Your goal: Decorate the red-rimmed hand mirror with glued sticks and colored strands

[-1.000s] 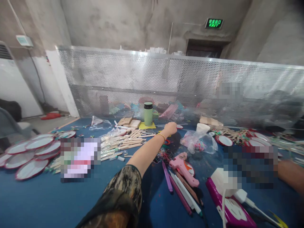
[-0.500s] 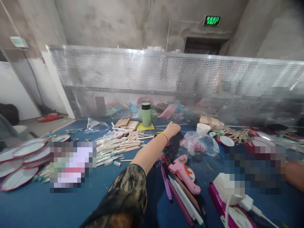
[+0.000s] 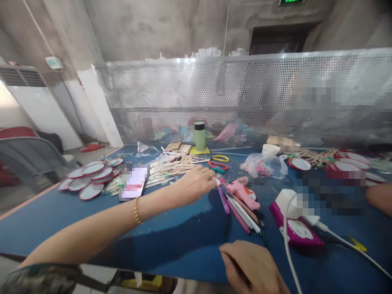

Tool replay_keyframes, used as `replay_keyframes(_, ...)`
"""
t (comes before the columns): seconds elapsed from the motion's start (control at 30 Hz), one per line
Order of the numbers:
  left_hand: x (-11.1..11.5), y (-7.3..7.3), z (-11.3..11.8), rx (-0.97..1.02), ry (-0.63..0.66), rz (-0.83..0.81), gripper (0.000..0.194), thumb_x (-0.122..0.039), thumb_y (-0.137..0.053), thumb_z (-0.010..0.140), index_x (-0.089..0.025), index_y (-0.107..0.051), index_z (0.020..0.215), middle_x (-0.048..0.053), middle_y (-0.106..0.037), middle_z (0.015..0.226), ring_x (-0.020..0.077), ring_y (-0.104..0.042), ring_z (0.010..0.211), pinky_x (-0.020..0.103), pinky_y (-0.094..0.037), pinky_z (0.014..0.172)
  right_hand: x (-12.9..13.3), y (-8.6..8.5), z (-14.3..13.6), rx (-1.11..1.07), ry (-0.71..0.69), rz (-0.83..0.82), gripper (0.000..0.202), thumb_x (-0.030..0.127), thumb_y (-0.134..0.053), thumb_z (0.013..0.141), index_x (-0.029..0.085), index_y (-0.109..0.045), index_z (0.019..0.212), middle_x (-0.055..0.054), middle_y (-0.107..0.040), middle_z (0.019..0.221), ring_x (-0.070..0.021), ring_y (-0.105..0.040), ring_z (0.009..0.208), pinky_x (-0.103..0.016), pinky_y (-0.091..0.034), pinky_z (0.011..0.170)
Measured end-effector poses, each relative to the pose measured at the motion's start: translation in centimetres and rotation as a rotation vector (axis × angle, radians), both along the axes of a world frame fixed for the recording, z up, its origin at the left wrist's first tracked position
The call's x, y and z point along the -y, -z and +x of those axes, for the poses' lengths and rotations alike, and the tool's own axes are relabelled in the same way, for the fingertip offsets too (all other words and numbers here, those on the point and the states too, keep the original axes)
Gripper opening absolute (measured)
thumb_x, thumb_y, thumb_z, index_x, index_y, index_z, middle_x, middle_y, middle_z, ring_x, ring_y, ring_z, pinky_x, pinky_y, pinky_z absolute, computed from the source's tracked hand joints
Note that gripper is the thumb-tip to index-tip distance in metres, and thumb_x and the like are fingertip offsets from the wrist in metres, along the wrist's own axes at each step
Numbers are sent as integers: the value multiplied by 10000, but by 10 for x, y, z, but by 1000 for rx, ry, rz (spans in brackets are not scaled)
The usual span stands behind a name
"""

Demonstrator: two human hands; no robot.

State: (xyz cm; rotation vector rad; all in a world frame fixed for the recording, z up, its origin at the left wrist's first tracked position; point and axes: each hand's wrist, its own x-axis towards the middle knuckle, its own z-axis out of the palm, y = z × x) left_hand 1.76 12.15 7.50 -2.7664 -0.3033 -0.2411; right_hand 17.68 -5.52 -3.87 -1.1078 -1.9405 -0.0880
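Note:
My left hand [image 3: 197, 184], with a gold beaded bracelet on its wrist, reaches in from the left. Its fingers are pinched together beside a tangle of coloured threads [image 3: 225, 179]. A small whitish bit shows at the fingertips, too small to name. Just right of it lie a pink glue gun [image 3: 243, 192], a purple pen [image 3: 224, 201] and several more pens [image 3: 245, 214]. My right hand [image 3: 252, 265] is low at the near table edge, back upward, its fingers mostly hidden. Scissors with orange handles [image 3: 218, 165] and a yellow ring-shaped piece [image 3: 220, 158] lie beyond the left hand.
White red-rimmed discs [image 3: 92, 191] are piled at left, by a phone [image 3: 136, 181] and wooden sticks [image 3: 171, 168]. A green cup [image 3: 200, 136] stands near the perforated metal screen [image 3: 171, 90]. A purple power strip [image 3: 301, 232] with white cables is at right, near another person's hand [image 3: 379, 198].
My left hand has drawn back from near the screen toward me, down to the threads. My right hand has come into view at the bottom. The view has shifted.

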Motion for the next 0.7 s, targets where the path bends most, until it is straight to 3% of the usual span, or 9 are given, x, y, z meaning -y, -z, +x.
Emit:
replay_keyframes(0.07,25,14,-24,-38,15,-71,228,-82,-414,913,-156,-628,937,94,-640,912,201,-543,850,345,-352,785,-3,-32,-4,84,-91,6,249,180,-544,881,367,-682,972,35,-746,718,-126,-709,586,-199,-551,563)
replay_keyframes(0.13,42,27,-37,-54,24,-117,253,-99,-391,938,-167,-635,930,83,-655,919,188,-545,846,338,-355,790,0,-49,-9,91,-83,9,235,162,-491,908,308,-674,930,14,-742,717,-127,-710,596,-192,-555,578)
replay_keyframes(0.23,53,39,-44,-67,11,-137,238,-151,-415,958,-161,-653,948,87,-669,942,192,-552,861,337,-363,782,2,-53,-13,45,61,100,205,172,-457,938,228,-652,908,-24,-743,757,-149,-721,650,-223,-555,606)
replay_keyframes(0.33,52,46,-46,-63,0,-202,230,-167,-444,957,-161,-673,962,86,-677,977,197,-565,890,341,-388,796,-5,-54,-8,65,158,108,237,190,-431,959,211,-644,856,-20,-730,720,-130,-689,576,-214,-510,544)
replay_keyframes(0.5,37,48,-54,223,-47,-450,269,-221,-422,980,-185,-687,1005,85,-652,1073,175,-574,1012,314,-445,903,-23,-67,2,57,321,113,216,234,-465,951,203,-659,863,-33,-749,760,-142,-696,602,-217,-505,565)
replay_keyframes(0.6,27,48,-59,396,-193,-514,253,-258,-451,972,-189,-671,1075,85,-643,1075,179,-573,1048,322,-469,917,-31,-72,-1,73,344,93,231,255,-460,957,210,-671,875,-40,-758,798,-157,-708,643,-232,-500,587)
replay_keyframes(0.7,25,50,-58,358,-243,-561,354,-400,-598,897,-176,-634,1169,101,-624,1133,203,-570,1066,337,-469,929,-42,-72,-6,110,310,96,260,255,-436,964,211,-673,866,-32,-750,784,-157,-699,648,-240,-483,604)
